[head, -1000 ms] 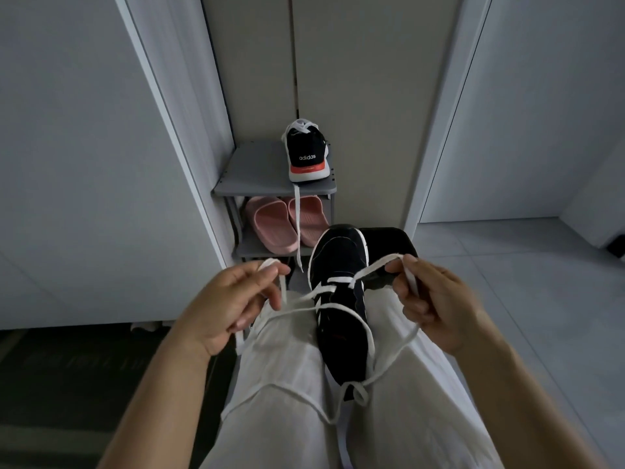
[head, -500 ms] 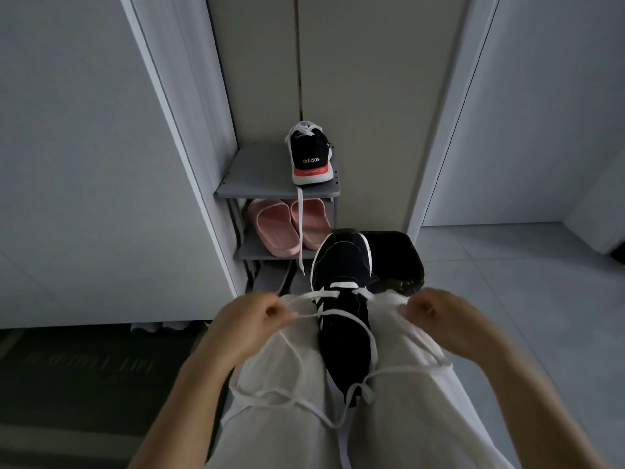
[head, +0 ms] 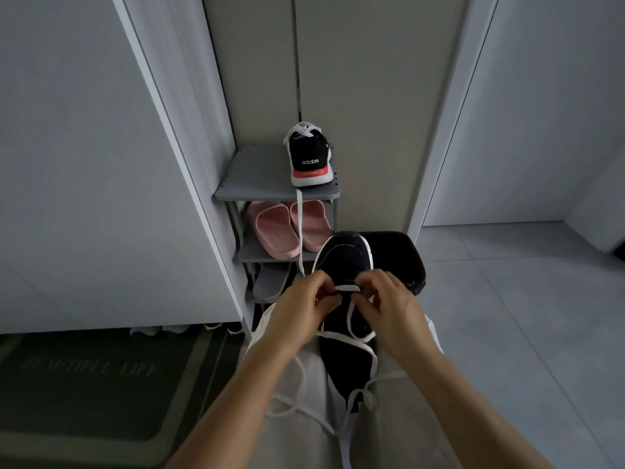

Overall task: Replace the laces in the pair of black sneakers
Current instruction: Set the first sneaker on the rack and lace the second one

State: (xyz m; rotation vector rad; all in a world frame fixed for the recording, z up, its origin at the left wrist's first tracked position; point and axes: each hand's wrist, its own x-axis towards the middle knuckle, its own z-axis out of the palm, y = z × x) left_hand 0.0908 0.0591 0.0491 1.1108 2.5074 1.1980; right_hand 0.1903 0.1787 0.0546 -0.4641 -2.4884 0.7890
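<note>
Writing: "adidas" in white letters on the heel of the second sneaker [head: 309, 157]; the small print on its orange band is too small to read. The words on the dark doormat [head: 84, 377] are too dim to read.
Sneaker in work [head: 345, 258]: black with a white sole edge, lying on the person's lap on pale trousers.
Long axis: runs straight away from the person, toe toward the shoe rack [head: 257, 184], heel toward the body.
White lace [head: 348, 288]: one bar lies across the front eyelets; loose lengths trail over the lap.
Left hand [head: 301, 313]: fingers curled, pinching the lace at the bar's left end.
Right hand [head: 389, 309]: fingers curled, pinching the lace at the right end.
Second sneaker: on the rack's top shelf, heel toward the camera, one lace hanging past the pink slides [head: 270, 231].
</note>
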